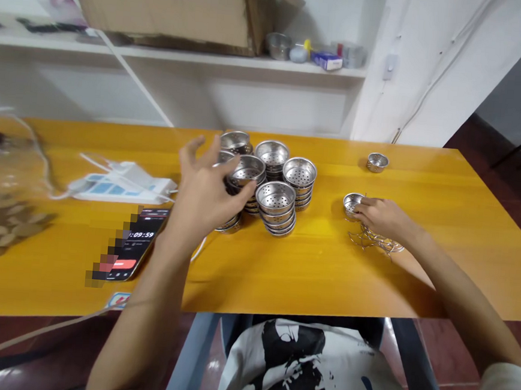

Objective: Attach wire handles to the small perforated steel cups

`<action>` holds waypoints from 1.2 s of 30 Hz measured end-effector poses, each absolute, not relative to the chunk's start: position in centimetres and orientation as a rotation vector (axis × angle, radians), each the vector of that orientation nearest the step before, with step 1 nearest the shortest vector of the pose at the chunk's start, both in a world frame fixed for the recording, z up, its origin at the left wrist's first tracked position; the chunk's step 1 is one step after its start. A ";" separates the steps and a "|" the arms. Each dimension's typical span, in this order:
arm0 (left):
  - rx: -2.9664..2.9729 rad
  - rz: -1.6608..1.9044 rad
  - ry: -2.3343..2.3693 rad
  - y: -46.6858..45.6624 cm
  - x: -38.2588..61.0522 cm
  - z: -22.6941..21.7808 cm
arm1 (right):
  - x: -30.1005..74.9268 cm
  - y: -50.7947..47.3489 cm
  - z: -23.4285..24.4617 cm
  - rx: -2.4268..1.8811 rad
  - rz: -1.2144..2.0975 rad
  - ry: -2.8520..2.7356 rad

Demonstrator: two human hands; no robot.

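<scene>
My left hand (pixel 210 194) is spread open beside the stacks of perforated metal cups, its thumb and index finger on either side of a top cup (pixel 247 169). Whether those fingers touch the cup, I cannot tell. Several more stacks (pixel 276 199) stand close together to the right of this hand. My right hand (pixel 385 220) has its fingers closed at the right rim of a small perforated metal cup (pixel 352 203). Under that hand lies a loose tangle of thin metal wire pieces (pixel 376 241). The fingertips partly hide the cup's right side.
Another single cup (pixel 377 162) sits near the table's back edge. To the left are a phone (pixel 137 242), a white power strip (pixel 126 187) with cables, and a pile of flat, round tan pieces (pixel 3 229). A cardboard box (pixel 167 7) rests on the shelf behind.
</scene>
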State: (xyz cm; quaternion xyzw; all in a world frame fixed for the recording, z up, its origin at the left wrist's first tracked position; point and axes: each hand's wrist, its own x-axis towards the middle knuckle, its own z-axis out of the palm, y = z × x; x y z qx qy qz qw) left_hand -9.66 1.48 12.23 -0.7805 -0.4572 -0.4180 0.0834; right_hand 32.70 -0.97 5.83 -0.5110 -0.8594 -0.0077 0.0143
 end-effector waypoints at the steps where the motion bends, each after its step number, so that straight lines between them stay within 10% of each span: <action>1: -2.290 -1.293 -1.298 0.4 -9.5 12.8 | 32.4 -1.0 6.2 -1.574 0.014 -2.592; 9: -2.736 -1.279 -0.858 -7.7 1.1 9.0 | 26.4 -7.0 11.1 -0.824 0.448 -2.228; 20: -2.849 -1.545 -0.646 -7.6 1.7 7.9 | 26.1 -8.9 10.3 -0.637 0.380 -2.389; 29: -2.650 -1.607 -0.924 -7.4 0.3 10.0 | 28.2 -7.4 8.9 -0.630 0.951 -1.642; 36: -2.282 -1.532 -1.263 -3.3 -3.5 11.1 | 37.1 -6.0 4.5 -1.353 0.157 -2.282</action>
